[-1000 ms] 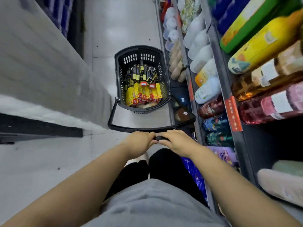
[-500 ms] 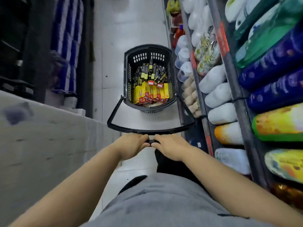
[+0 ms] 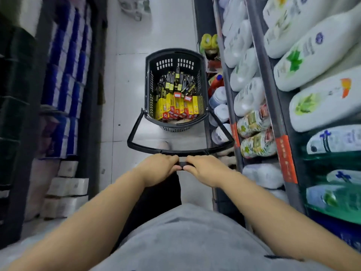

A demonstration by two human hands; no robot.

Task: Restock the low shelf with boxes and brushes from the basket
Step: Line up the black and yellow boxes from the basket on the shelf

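Observation:
A dark grey plastic basket (image 3: 152, 61) stands on the aisle floor ahead of me. Inside it, yellow and red boxes (image 3: 178, 108) fill the near end and black-and-yellow brush packs (image 3: 176, 83) the far end. Its long pull handle (image 3: 134, 128) reaches back to me. My left hand (image 3: 162, 168) and my right hand (image 3: 203, 169) both grip the handle's bar (image 3: 182, 163), side by side, fingers curled round it.
Shelving (image 3: 273, 90) on the right carries white lotion bottles (image 3: 304, 61) above and jars (image 3: 218, 98) low down. On the left, racks hold blue and white packs (image 3: 66, 75) with white packs (image 3: 66, 186) stacked on the floor. The tiled aisle (image 3: 125, 94) runs ahead between them.
The basket has rolled forward along the aisle with both hands still on its handle. The shelves on the right have slid past; white bottles now stand where coloured ones were.

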